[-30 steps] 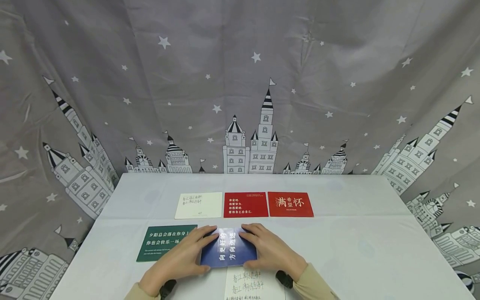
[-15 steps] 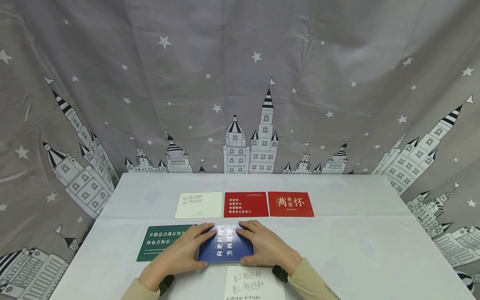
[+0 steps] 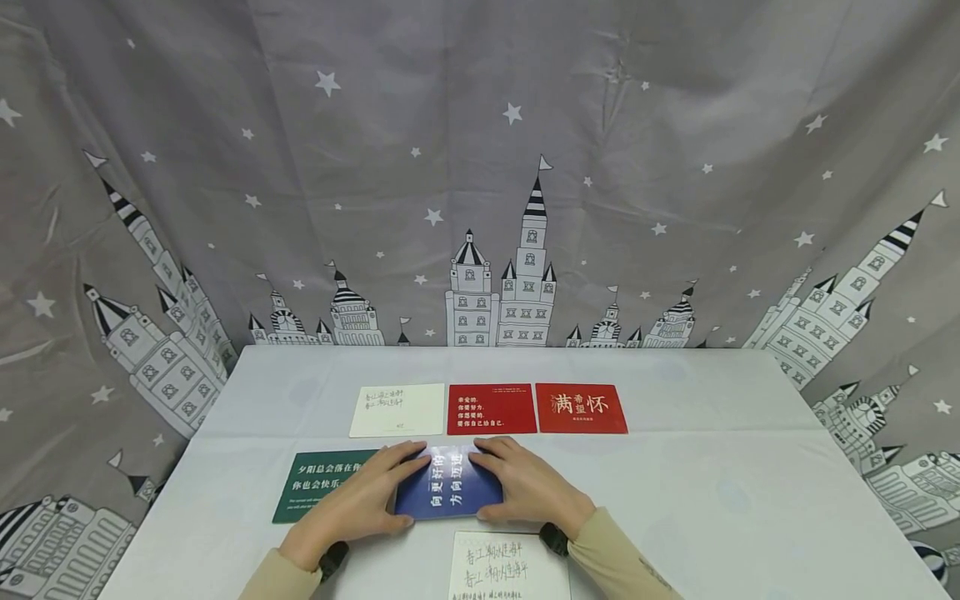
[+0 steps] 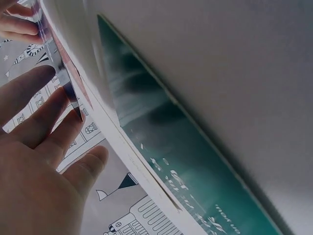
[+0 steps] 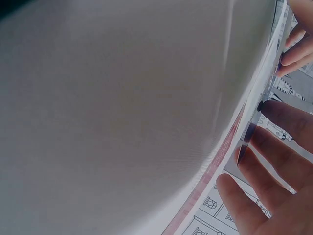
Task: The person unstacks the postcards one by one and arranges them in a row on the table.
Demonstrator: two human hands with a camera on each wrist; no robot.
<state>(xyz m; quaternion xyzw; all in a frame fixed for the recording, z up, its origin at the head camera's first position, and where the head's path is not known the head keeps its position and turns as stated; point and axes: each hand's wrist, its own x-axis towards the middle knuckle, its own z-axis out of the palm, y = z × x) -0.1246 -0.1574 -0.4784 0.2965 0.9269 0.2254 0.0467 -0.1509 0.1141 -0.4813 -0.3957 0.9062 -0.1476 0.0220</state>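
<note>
A blue card [image 3: 448,487] with white characters is held between my two hands in the head view, its lettering turned sideways. My left hand [image 3: 367,498] grips its left edge, thumb at the near corner and fingers at the far one. On the opposite edge, my right hand [image 3: 534,492] holds it the same way. Both wrist views show the card edge-on, raised off the table, with fingertips along it. A green card [image 3: 318,483] lies under the left forearm side, its right part hidden by the left hand. Nearest me is a white card [image 3: 510,560] with handwriting.
Along the back of the white table [image 3: 712,467] lie a cream card [image 3: 397,412] with handwriting, a red card [image 3: 491,410] with white lines, and another red card [image 3: 583,410] with gold characters. A grey curtain [image 3: 480,125] with castles and stars hangs behind.
Both hands have moved the blue card slightly away from me and to the left. More of the near white card now shows; less of the green card does.
</note>
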